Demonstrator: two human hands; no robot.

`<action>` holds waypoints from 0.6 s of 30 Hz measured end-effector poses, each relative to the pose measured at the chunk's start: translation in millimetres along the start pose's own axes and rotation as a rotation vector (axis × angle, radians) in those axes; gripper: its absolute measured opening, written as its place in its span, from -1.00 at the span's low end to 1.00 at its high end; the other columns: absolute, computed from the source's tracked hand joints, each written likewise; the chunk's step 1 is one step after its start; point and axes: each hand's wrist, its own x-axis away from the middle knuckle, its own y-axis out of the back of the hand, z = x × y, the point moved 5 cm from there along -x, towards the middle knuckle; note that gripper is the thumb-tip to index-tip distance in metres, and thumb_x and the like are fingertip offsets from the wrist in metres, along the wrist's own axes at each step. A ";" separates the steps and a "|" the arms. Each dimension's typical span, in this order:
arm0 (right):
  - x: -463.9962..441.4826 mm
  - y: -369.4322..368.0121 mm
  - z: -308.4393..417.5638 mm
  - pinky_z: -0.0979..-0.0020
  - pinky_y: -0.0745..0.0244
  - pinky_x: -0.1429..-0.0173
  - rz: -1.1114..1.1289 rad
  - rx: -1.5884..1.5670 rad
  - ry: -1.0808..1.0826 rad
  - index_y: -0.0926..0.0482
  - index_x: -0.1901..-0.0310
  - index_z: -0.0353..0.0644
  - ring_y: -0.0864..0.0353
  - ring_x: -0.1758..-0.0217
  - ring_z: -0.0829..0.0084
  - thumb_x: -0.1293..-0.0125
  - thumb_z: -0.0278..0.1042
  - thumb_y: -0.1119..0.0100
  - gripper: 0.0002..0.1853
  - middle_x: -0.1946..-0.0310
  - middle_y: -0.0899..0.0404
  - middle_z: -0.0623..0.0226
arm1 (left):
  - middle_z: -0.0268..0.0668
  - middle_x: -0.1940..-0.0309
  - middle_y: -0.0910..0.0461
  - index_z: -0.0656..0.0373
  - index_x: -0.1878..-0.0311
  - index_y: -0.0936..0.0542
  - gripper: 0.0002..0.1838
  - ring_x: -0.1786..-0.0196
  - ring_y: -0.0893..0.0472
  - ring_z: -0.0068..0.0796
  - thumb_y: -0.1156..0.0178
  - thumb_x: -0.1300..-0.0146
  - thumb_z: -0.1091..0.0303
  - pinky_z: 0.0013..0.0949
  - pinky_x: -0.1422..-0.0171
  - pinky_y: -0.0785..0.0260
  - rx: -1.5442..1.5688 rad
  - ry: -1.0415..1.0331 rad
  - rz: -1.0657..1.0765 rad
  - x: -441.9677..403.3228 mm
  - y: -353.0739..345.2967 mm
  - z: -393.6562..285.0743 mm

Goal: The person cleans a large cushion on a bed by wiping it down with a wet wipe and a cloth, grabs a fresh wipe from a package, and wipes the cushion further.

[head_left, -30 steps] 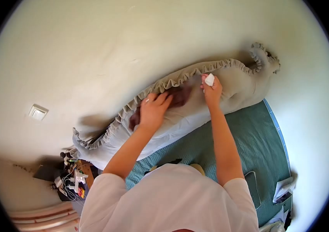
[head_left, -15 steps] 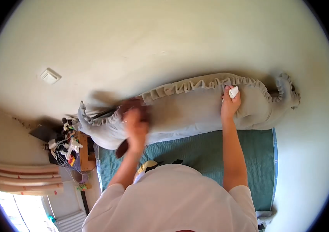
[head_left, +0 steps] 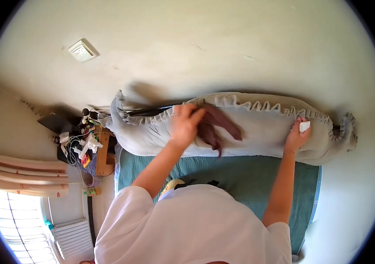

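Note:
A grey fabric cover (head_left: 258, 130) with a gathered, ruffled edge is stretched over a long headboard against the wall. My left hand (head_left: 184, 126) is closed on one end of a dark brown cloth (head_left: 222, 121), whose loose ends hang over the front of the cover. Farther right, my right hand (head_left: 298, 137) is closed around a small white object (head_left: 304, 126) that I cannot name exactly. Its fingertips touch the cover just below the ruffle.
Below the headboard lies a bed with a green quilted spread (head_left: 152, 169). At the left, a wooden cabinet (head_left: 104, 154) carries tangled white cables and chargers. A light switch (head_left: 82, 51) is on the wall. A curtain (head_left: 24, 174) hangs above a bright window.
My left hand has swung up and right, and the brown cloth now trails rightward from it across the cover. My right hand keeps the white object at the ruffle. The camera view has shifted.

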 end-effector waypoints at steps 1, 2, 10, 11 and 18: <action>1.0 2.8 -7.7 0.60 -0.34 0.36 0.014 -0.125 -0.111 -0.53 0.24 -0.27 -0.38 0.45 0.69 -0.26 -0.33 -0.25 -0.81 0.46 -0.49 0.48 | -0.33 0.22 -0.49 -0.08 0.18 -0.66 -0.63 0.15 -0.46 -0.19 -0.13 0.08 0.52 -0.23 0.18 -0.43 -0.068 0.093 0.018 9.4 6.3 26.3; 1.8 4.9 -13.7 0.60 -0.34 0.35 0.032 -0.252 -0.219 -0.53 0.20 -0.27 -0.38 0.45 0.68 -0.25 -0.33 -0.25 -0.79 0.46 -0.48 0.49 | -0.33 0.26 -0.47 -0.10 0.18 -0.67 -0.66 0.15 -0.46 -0.18 -0.13 0.03 0.50 -0.20 0.20 -0.43 -0.130 0.170 0.075 21.9 8.8 58.2; 46.6 -14.6 188.2 0.52 -0.34 0.09 0.370 -0.281 0.052 -0.37 -0.16 -0.24 -0.39 0.16 0.58 -0.32 -0.29 -0.11 -0.58 0.12 -0.42 0.34 | -0.08 0.24 -0.59 0.19 0.12 -0.60 -0.62 0.14 -0.55 0.00 0.01 0.06 0.58 -0.10 0.07 -0.41 0.158 0.586 0.167 152.5 61.5 170.9; 66.9 -38.0 226.5 0.47 -0.34 -0.02 0.521 -0.411 0.210 -0.30 -0.22 -0.23 -0.38 0.05 0.50 -0.33 -0.28 -0.06 -0.54 0.04 -0.38 0.27 | -0.07 0.28 -0.60 0.19 0.00 -0.51 -0.55 0.19 -0.58 -0.01 0.04 0.05 0.57 -0.12 0.09 -0.42 0.386 0.714 0.062 166.4 58.5 164.7; 257.2 -160.9 349.3 0.38 -0.34 -0.09 1.431 -0.854 0.107 -0.57 0.09 -0.17 -0.43 -0.01 0.35 -0.22 -0.46 -0.11 -0.78 0.02 -0.44 0.22 | -0.16 0.05 -0.46 0.03 -0.43 0.02 -0.31 0.03 -0.46 -0.42 -0.02 -0.28 0.27 -0.36 -0.07 -0.32 1.366 1.029 0.020 169.9 123.9 112.6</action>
